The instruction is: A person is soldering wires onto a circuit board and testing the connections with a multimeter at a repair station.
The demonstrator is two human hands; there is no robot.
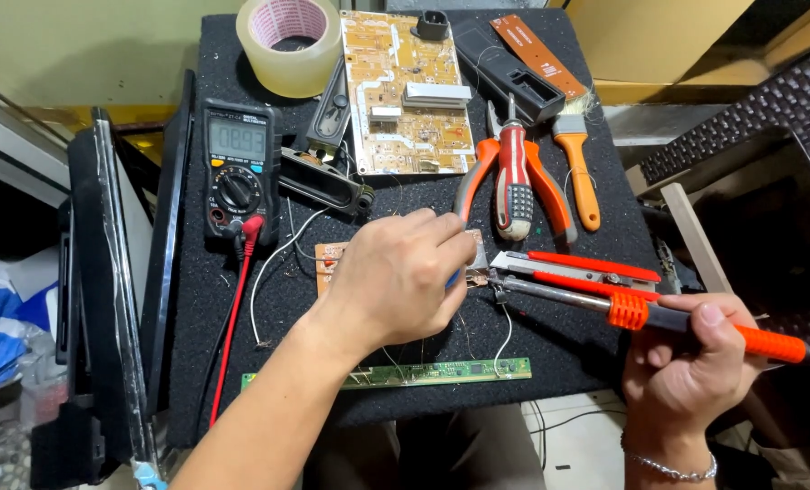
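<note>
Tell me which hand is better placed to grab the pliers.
Left, probably. The left hand rests on the small board, just below the pliers, its fingers near the handle. The right hand grips the soldering iron.

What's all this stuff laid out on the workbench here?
Tape roll: 1, clear, top left.
Multimeter: 1, black, left.
Large circuit board: 1, tan, top centre.
Pliers: 1, orange-handled, centre right.
Screwdriver: 1, red, across pliers.
Brush: 1, orange, right.
Utility knife: 1, red, right.
Strip board: 1, green, front edge.
Small board: 1, brown, under left hand.
Soldering iron: 1, orange, in right hand.
Left hand: centre.
Right hand: lower right.
</note>
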